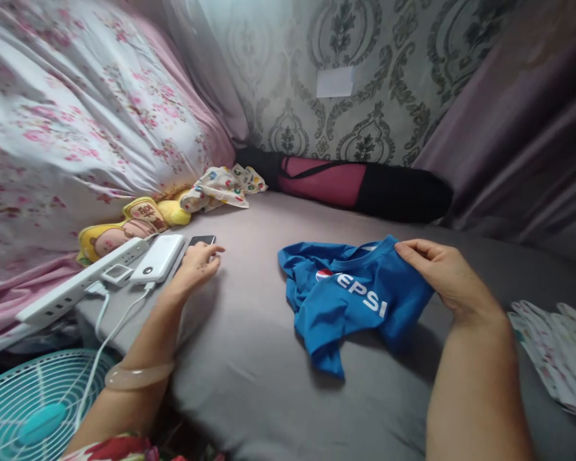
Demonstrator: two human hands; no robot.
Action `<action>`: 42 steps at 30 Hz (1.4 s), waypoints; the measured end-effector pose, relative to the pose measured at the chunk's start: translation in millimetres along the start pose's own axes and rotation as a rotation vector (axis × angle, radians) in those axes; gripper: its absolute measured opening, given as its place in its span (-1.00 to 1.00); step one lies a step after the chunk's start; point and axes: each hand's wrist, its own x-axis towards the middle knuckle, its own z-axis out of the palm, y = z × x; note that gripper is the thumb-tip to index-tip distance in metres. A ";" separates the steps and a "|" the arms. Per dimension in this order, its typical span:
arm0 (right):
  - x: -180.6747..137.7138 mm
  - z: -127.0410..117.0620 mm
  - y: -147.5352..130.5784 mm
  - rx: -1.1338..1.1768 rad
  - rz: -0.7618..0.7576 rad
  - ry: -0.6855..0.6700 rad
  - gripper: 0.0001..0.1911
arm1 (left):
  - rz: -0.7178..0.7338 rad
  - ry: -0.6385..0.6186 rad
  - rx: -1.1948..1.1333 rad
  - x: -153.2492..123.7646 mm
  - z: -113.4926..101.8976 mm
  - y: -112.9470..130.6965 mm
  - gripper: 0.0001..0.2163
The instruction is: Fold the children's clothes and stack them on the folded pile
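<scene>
A crumpled blue T-shirt (350,298) with white lettering lies on the grey bed sheet (249,358). My right hand (444,272) grips the shirt's upper right edge, fingers closed on the cloth. My left hand (198,264) rests on the sheet at the left, fingers curled down beside a dark phone (202,241) and a white power bank (158,258). A pale bangle (139,376) sits on my left forearm.
A white power strip (84,278) with cables lies at the bed's left edge above a teal fan (33,410). A floral quilt (72,121), a yellow plush toy (134,224), a pink-and-black roll (355,182) and folded patterned cloth (557,349) surround the sheet.
</scene>
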 end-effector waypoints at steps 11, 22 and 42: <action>2.0 0.0 3.4 -0.057 0.011 0.015 -0.53 | -0.317 0.080 0.208 -13.2 -16.0 -34.4 -0.66; -2.5 3.9 -6.0 -0.018 -0.058 0.016 -0.55 | -0.181 0.054 0.029 4.6 -25.4 9.1 -0.64; -20.2 -14.1 -17.7 0.022 -0.121 -0.058 -0.58 | 0.716 -0.172 -0.497 70.6 85.2 223.1 -0.81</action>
